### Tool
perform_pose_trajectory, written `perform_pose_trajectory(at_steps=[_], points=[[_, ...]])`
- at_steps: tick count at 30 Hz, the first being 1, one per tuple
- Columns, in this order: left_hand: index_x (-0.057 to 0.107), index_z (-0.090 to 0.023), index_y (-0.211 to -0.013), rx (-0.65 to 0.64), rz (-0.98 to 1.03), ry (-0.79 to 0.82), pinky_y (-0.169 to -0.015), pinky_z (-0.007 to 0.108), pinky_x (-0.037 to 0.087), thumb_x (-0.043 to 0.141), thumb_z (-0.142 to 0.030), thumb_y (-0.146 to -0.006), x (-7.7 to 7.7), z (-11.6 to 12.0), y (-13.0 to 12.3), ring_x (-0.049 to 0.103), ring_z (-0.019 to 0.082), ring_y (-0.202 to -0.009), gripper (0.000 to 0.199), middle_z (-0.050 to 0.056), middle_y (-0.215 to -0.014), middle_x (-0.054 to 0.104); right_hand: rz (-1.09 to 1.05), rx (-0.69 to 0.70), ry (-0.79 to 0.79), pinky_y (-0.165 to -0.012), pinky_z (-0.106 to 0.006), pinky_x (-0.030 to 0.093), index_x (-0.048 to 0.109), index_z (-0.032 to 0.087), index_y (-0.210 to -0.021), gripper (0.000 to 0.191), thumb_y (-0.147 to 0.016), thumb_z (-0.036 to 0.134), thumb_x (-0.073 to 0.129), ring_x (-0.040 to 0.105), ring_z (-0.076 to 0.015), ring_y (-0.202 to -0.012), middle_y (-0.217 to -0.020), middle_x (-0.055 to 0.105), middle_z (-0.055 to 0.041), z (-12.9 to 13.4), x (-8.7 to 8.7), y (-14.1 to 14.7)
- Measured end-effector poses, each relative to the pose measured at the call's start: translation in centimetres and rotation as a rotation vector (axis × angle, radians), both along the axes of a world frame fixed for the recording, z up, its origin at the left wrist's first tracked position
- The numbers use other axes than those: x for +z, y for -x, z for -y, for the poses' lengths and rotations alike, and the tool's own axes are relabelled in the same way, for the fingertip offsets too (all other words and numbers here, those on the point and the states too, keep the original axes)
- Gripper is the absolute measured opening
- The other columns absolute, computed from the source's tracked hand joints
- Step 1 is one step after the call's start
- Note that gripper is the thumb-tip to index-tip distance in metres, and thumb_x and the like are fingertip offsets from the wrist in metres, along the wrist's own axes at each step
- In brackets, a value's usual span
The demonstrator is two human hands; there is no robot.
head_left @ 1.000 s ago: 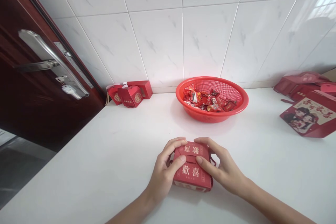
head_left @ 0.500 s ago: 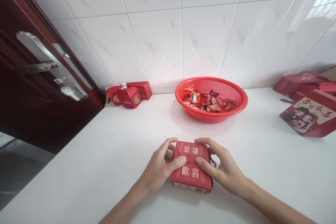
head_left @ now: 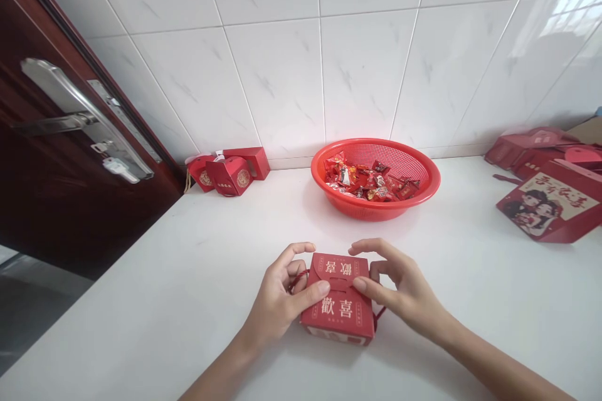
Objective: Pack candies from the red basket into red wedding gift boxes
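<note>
A closed red box (head_left: pixel 337 301) with pale characters on its lid lies on the white table, near the front middle. My left hand (head_left: pixel 286 291) grips its left side, thumb on the lid and a dark red cord by the curled fingers. On the right, my right hand (head_left: pixel 399 282) rests its thumb on the lid's right part, with the index finger arched over the far edge and the other fingers bent beside the box. A cord loop shows at the box's right side.
Behind the box stands a red mesh basket (head_left: pixel 376 210) with wrapped candies (head_left: pixel 367 182). Small red boxes (head_left: pixel 230 175) sit at the back left by the door (head_left: pixel 56 156). More red boxes (head_left: pixel 550 200) lie at the right.
The fingers of my right hand have lifted and spread a little at the box's far right. The cord by my left fingers has come into sight. The view has shifted slightly.
</note>
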State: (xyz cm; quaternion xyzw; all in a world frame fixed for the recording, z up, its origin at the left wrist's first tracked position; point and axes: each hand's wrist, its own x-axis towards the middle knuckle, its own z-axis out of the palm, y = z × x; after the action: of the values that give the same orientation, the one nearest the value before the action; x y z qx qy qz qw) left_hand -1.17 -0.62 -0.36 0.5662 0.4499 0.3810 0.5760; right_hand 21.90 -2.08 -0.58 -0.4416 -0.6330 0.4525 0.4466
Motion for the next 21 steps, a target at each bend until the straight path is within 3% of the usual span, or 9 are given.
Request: perform_pose_trajectory(at_steps=[3,4,7,9,15,21], points=[[0.056,-0.022,-0.114,0.048,-0.015,-0.079,-0.057,0.022,0.034,0.077,-0.044,-0.080,0.4,0.3,-0.1,0.030,0.009,-0.055,0.045,-0.011,-0.061,0.031,-0.203,0.050,0.125,-0.046,-0.023,0.045,0.066,0.020,-0.111,0.036,-0.082,0.039,0.078,0.050,-0.0097,-0.049,-0.062,0.059,0.0026,-0.6,0.8,-1.1],[0.058,-0.022,-0.111,0.059,-0.032,-0.110,-0.057,0.022,0.033,0.076,-0.042,-0.081,0.5,0.4,-0.1,0.029,0.009,-0.055,0.040,-0.011,-0.061,0.029,-0.269,0.051,0.122,-0.047,-0.023,0.046,0.069,0.021,-0.107,0.033,-0.080,0.036,0.080,0.051,-0.0093,-0.050,-0.065,0.062,0.0013,-0.8,1.1,-1.5],[0.063,-0.021,-0.100,0.065,-0.079,-0.180,-0.057,0.023,0.030,0.073,-0.039,-0.084,0.5,0.6,-0.3,0.027,0.009,-0.056,0.025,-0.010,-0.061,0.027,-0.450,0.039,0.019,-0.061,-0.026,0.056,0.074,0.025,-0.096,0.020,-0.078,0.029,0.083,0.063,-0.0099,-0.063,-0.103,0.072,-0.0055,-1.3,1.9,-2.3],[0.064,-0.021,-0.094,0.058,-0.091,-0.195,-0.057,0.023,0.029,0.071,-0.038,-0.085,0.5,0.8,-0.4,0.028,0.010,-0.057,0.021,-0.009,-0.060,0.028,-0.512,0.046,-0.057,-0.072,-0.028,0.059,0.076,0.028,-0.094,0.015,-0.080,0.027,0.082,0.068,-0.0113,-0.072,-0.112,0.072,-0.0046,-1.3,2.4,-2.7],[0.064,-0.022,-0.097,0.067,-0.075,-0.212,-0.058,0.022,0.033,0.074,-0.039,-0.084,0.7,1.1,-0.5,0.035,0.010,-0.060,0.024,-0.008,-0.062,0.034,-0.449,0.054,-0.197,-0.079,-0.029,0.060,0.076,0.029,-0.098,0.015,-0.085,0.023,0.077,0.071,-0.0138,-0.082,-0.114,0.070,-0.0049,-1.0,3.0,-3.2],[0.067,-0.021,-0.097,0.063,-0.006,-0.186,-0.055,0.021,0.036,0.073,-0.039,-0.085,2.5,0.9,-0.5,0.041,0.010,-0.061,0.023,-0.005,-0.067,0.046,-0.316,0.088,-0.288,-0.074,-0.030,0.060,0.075,0.026,-0.099,0.015,-0.087,0.017,0.074,0.070,-0.0133,-0.078,-0.118,0.067,-0.0068,-1.0,4.4,-3.0]])
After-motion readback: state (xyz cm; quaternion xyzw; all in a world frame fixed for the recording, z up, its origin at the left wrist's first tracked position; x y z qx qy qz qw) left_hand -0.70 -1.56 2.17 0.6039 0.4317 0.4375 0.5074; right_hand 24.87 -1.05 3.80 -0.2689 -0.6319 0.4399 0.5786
